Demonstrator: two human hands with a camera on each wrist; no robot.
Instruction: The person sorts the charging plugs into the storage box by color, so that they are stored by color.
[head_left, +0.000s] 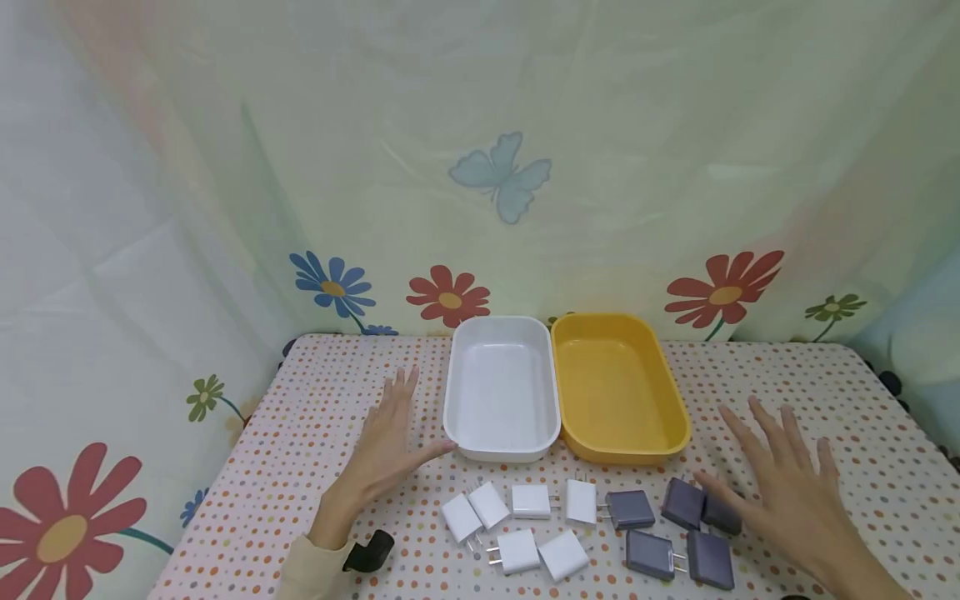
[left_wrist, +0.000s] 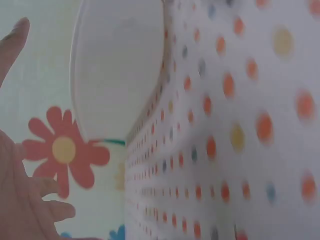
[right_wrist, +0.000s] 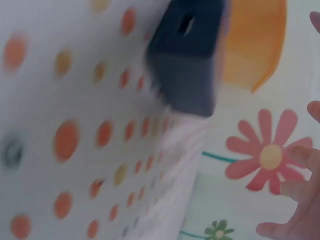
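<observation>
Spread and holding nothing, my left hand (head_left: 381, 446) hovers beside the white tray (head_left: 502, 454), its thumb toward the tray's near left corner. My right hand (head_left: 791, 487) is likewise spread with nothing in it, to the right of the dark chargers, its thumb over one dark charger (head_left: 722, 515); whether it touches cannot be told. Several white plug chargers (head_left: 517, 552) lie loosely in front of the trays. Right of them is a group of dark grey plug chargers (head_left: 649, 554). In the right wrist view a dark charger (right_wrist: 187, 80) looms close and blurred.
The yellow tray (head_left: 622, 457) stands against the white one at the back of the dotted tablecloth (head_left: 337, 367). A flowered curtain (head_left: 375, 167) hangs behind and at the sides. A black wrist strap piece (head_left: 369, 552) sits by the left sleeve.
</observation>
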